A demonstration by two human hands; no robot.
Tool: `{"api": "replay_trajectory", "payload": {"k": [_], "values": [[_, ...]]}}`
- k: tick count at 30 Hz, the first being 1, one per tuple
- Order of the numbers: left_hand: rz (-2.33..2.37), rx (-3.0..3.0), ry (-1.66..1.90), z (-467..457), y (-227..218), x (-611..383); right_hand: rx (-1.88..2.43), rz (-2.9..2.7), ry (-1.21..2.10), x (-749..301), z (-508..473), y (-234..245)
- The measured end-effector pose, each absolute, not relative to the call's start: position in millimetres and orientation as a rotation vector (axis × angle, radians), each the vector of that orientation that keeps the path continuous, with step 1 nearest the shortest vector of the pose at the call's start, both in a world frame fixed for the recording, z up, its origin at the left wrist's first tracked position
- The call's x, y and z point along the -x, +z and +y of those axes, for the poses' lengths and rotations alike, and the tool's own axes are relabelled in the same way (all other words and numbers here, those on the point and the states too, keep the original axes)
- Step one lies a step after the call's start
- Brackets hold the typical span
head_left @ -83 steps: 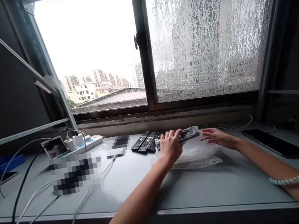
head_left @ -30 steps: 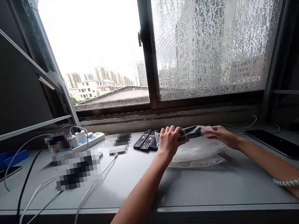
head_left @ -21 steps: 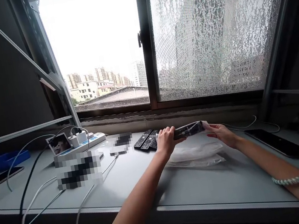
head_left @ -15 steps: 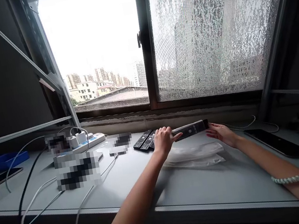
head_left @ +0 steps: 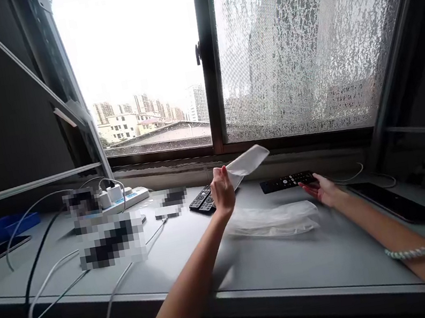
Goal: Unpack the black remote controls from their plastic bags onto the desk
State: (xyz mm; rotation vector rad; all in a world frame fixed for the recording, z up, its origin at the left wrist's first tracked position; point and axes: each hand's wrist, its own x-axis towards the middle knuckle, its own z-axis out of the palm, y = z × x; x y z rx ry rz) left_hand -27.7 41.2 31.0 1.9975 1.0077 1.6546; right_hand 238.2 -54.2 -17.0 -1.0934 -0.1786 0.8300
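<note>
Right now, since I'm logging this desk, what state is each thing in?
Raised sleeve, apparently empty
Left hand, closed on raised sleeve
Held remote, bare
Right hand, holding one end of held remote
Loose sleeves, lying piled
Other remotes, lying side by side
Power strip, adapters plugged in
Right windowpane, droplet-covered

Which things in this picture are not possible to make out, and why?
In the head view:
Grouped remotes: partly hidden by the left hand.
Single remote in the right hand: button markings too small to read.
Dark item: masked by pixelation.
Blue tray: cut off by the left edge.
Tall building: blurred by wet glass.
</note>
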Motion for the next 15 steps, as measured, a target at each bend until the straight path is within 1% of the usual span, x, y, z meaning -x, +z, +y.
{"api": "replay_trajectory", "payload": {"k": [3,6,8,13,15], "values": [[0.831,-1.985,1.515,41.3,28.1,23.5,1.106,-0.235,0.936,-231.2,-54.3,-14.6],[0.653,-2.138,1.261,36.9,22.7,18.9,1.123,-0.315,1.085,-225.0,-54.0,-13.5],[0.594,-2.250,1.147,33.2,18.1,15.9,1.144,-0.362,1.121,-220.8,-54.9,-14.1],[0.672,-2.521,0.979,28.4,6.6,9.5,1.138,-0.592,1.102,-208.8,-62.5,-17.0],[0.737,-2.611,0.888,27.7,3.2,8.7,1.212,-0.608,1.071,-205.1,-64.8,-15.4]]}}
